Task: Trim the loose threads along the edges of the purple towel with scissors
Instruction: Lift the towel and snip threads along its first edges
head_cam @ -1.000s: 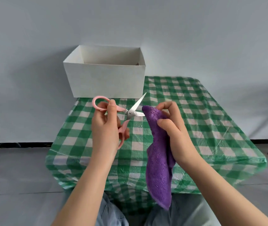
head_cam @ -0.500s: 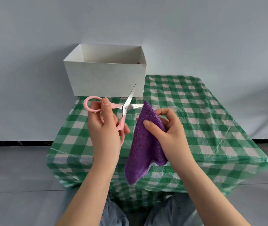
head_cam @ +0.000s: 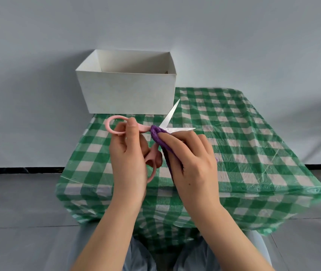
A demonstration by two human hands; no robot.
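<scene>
My left hand (head_cam: 129,159) grips pink-handled scissors (head_cam: 136,128), with fingers through the loops. The two blades stand apart, pointing up and to the right. My right hand (head_cam: 192,165) holds the purple towel (head_cam: 158,134), bunched up under its fingers. A folded corner of the towel sticks out at the top, right at the scissors' pivot and in front of the blades' base. Most of the towel is hidden behind my right hand.
A white open cardboard box (head_cam: 126,94) stands at the back left of the table. The table carries a green and white checked cloth (head_cam: 243,145). Grey floor lies on both sides, a pale wall behind. My knees show under the table's front edge.
The towel hung down from my right hand before; now it is gathered up under that hand. My right hand has moved left to the scissors, and the towel corner now meets the blades.
</scene>
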